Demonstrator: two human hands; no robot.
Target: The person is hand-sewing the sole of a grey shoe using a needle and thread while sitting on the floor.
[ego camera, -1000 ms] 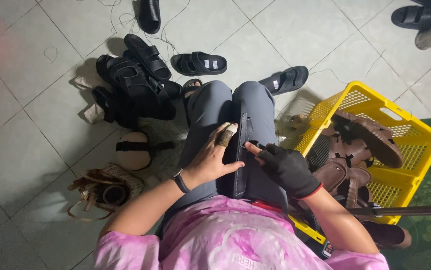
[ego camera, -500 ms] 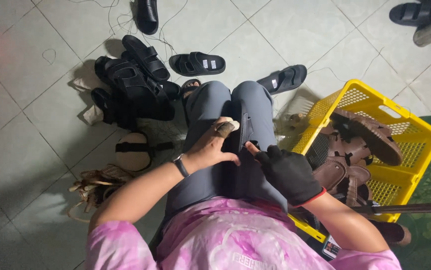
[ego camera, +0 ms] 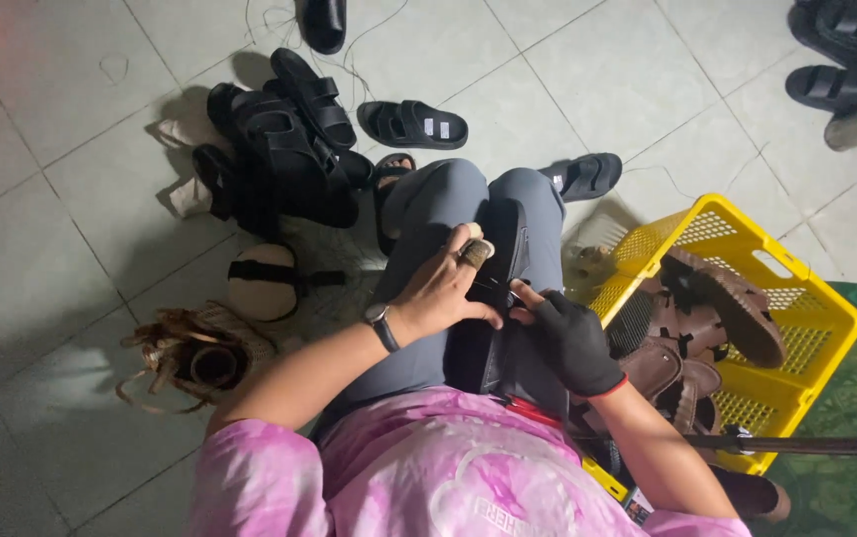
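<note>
Since the earlier frames the left hand (ego camera: 443, 291) has slid a bit further over the dark sandal (ego camera: 493, 288) on the lap, and the gloved right hand (ego camera: 570, 338) has edged in toward it. That sandal sits just right of the frame's centre, lying lengthwise between the grey-trousered knees. Left hand is bare apart from tape on two fingertips and a wristband, and it's curled over the sandal's left edge, pressing it down. Right hand, in a black glove, pinches at the sandal's right edge with fingers closed; can't tell if there's a tool or thread in there.

Just right of that, at centre right, a yellow plastic basket (ego camera: 826, 298) holds several brown sandals (ego camera: 727, 303). Upper left of the frame has a heap of black sandals (ego camera: 284, 149) on the tiled floor, with a single black sandal (ego camera: 411, 124) beside it. A tan sole with a black strap (ego camera: 264, 280) lies left of the knees, and a tangle of brown straps (ego camera: 190, 353) sits at lower left.
</note>
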